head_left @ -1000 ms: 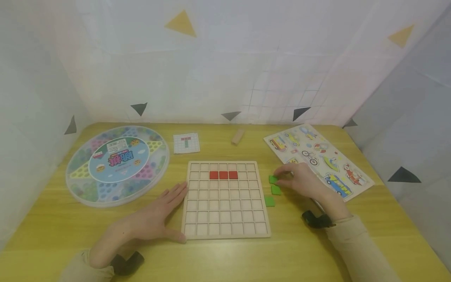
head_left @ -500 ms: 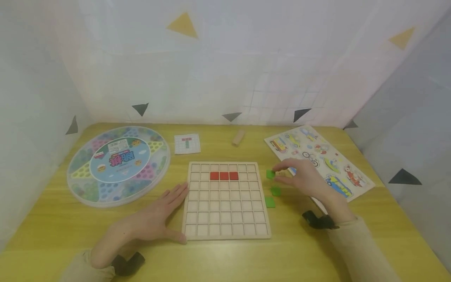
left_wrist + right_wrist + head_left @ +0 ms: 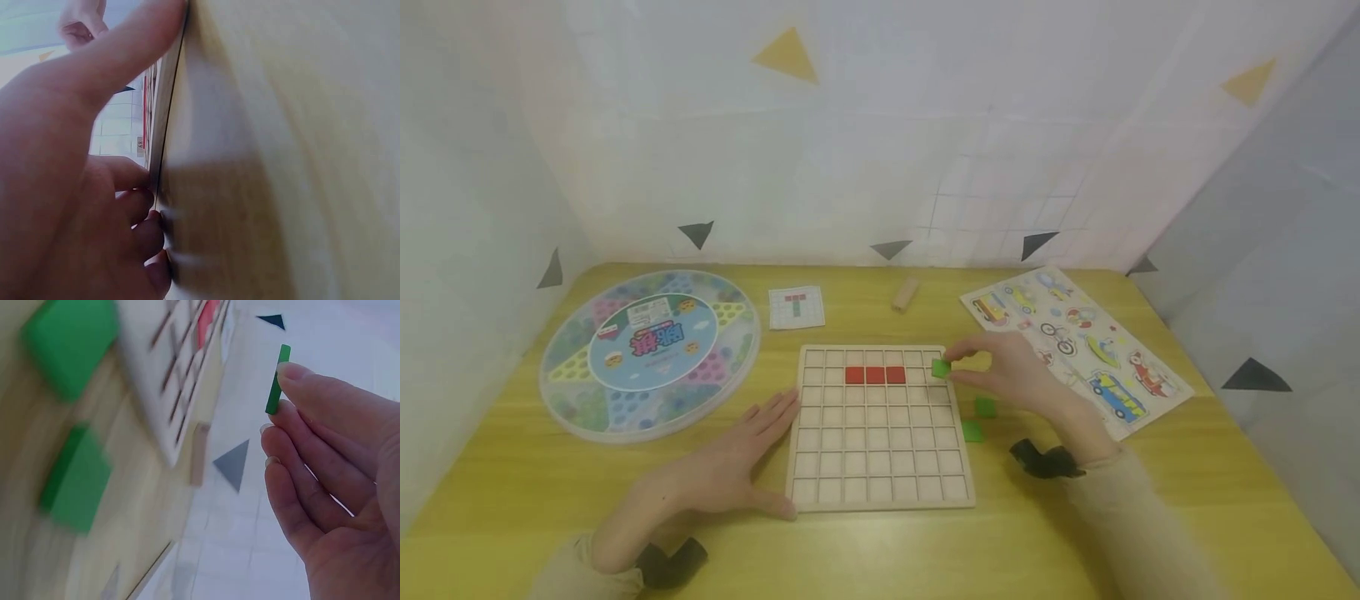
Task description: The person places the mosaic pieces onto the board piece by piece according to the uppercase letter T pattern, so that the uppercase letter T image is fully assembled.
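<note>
A wooden grid board (image 3: 880, 462) lies in the middle of the table, with three red square tiles (image 3: 876, 375) side by side in its second row from the back. My right hand (image 3: 1011, 375) pinches a green square tile (image 3: 941, 368) between thumb and fingertips, held over the board's right edge; the right wrist view shows this green tile (image 3: 278, 381) edge-on. Two more green tiles (image 3: 972, 431) lie on the table beside the board's right side. With fingers straight, my left hand (image 3: 722, 467) rests against the board's left edge, thumb near its front corner.
Behind the board are a card (image 3: 796, 307) with a red and green T pattern and a small wooden block (image 3: 906, 294). A round Chinese checkers box (image 3: 651, 354) lies at left. On the right lies a vehicle picture puzzle board (image 3: 1075, 342). Pale sheets enclose the table.
My right hand has lifted the farthest green tile off the table and carried it left, over the board's right edge. The left hand stays in place.
</note>
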`<control>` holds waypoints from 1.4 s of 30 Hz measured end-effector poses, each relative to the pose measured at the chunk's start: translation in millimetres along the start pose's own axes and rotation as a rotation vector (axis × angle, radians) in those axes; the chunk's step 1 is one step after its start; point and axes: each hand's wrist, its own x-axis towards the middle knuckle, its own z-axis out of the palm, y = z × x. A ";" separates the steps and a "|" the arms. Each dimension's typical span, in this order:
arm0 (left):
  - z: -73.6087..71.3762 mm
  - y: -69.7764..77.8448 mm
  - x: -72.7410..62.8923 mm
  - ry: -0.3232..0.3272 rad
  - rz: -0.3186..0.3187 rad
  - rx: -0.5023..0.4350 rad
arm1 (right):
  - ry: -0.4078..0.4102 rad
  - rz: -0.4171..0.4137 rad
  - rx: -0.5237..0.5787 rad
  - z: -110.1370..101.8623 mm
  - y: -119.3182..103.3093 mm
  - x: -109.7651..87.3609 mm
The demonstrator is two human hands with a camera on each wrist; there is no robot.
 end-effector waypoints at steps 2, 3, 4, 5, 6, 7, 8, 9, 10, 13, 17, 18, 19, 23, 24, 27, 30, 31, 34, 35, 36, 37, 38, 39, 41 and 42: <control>0.0 0.1 -0.1 0.002 0.004 0.005 | -0.014 -0.005 0.015 3.3 -6.5 5.7; 0.1 0.0 -0.2 0.003 0.006 0.007 | -0.022 -0.005 0.020 5.1 -9.4 8.4; 0.2 -0.1 -0.2 0.003 0.007 0.008 | -0.033 -0.002 0.028 7.0 -12.5 11.2; 0.4 -0.3 -0.2 0.002 0.008 0.010 | -0.043 0.000 0.039 8.9 -15.4 13.9; 0.6 -0.5 -0.2 0.001 0.006 0.010 | -0.052 -0.003 0.043 10.9 -18.3 16.5; 0.8 -0.8 -0.1 0.001 0.006 0.010 | -0.059 -0.005 0.045 12.9 -20.8 18.9; 0.9 -1.0 0.0 0.001 0.005 0.010 | -0.063 -0.010 0.040 15.2 -22.9 21.3; 1.0 -1.2 0.0 0.000 0.005 0.010 | -0.069 -0.015 0.030 17.0 -25.3 23.3; 1.1 -1.3 0.0 0.000 0.004 0.010 | -0.073 -0.020 0.027 18.7 -27.7 25.3; 1.2 -1.7 -0.1 0.002 0.010 0.012 | -0.080 -0.031 0.001 24.0 -32.8 30.6; 1.6 -1.9 -0.7 0.004 0.014 0.017 | -0.105 -0.044 0.040 31.6 -38.2 35.2; 1.7 -1.8 -0.7 0.003 0.016 0.018 | -0.112 -0.051 0.052 33.6 -39.2 35.9; 1.7 -1.7 -0.7 0.002 0.015 0.016 | -0.117 -0.058 0.068 35.4 -40.1 36.3; 1.1 -1.3 -0.6 0.003 0.012 0.008 | -0.136 -0.047 0.098 40.0 -44.2 36.4; 1.1 -1.5 -0.4 0.003 0.012 0.007 | -0.142 -0.039 0.103 40.8 -45.0 36.5; 1.0 -1.9 -0.5 0.003 0.009 0.008 | -0.171 -0.003 0.107 44.8 -45.0 37.4; 0.9 -2.4 -0.3 0.003 0.008 0.009 | -0.194 0.018 0.108 49.4 -43.9 38.9; 0.9 -2.4 -0.4 0.002 0.008 0.008 | -0.197 0.021 0.111 51.1 -43.5 39.1; 0.9 -2.6 -0.5 0.004 0.010 0.005 | -0.192 0.033 0.115 55.5 -43.3 39.2; 1.0 -2.6 -0.5 0.004 0.010 0.005 | -0.193 0.040 0.116 56.8 -43.5 39.3; 1.0 -2.6 -0.5 0.004 0.012 0.004 | -0.198 0.048 0.117 58.1 -43.3 39.5; 1.0 -2.5 -0.5 0.004 0.013 0.004 | -0.201 0.053 0.114 59.4 -43.1 39.6; 1.0 -2.4 -0.5 0.004 0.013 0.004 | -0.205 0.058 0.110 60.6 -42.7 39.7; 1.0 -2.3 -0.4 0.004 0.014 0.004 | -0.211 0.064 0.108 61.8 -42.3 39.7; 0.9 -2.2 -0.2 0.004 0.013 0.003 | -0.212 0.068 0.105 63.6 -41.3 39.6; 0.9 -2.2 -0.1 0.005 0.013 0.003 | -0.210 0.069 0.104 64.2 -40.6 39.4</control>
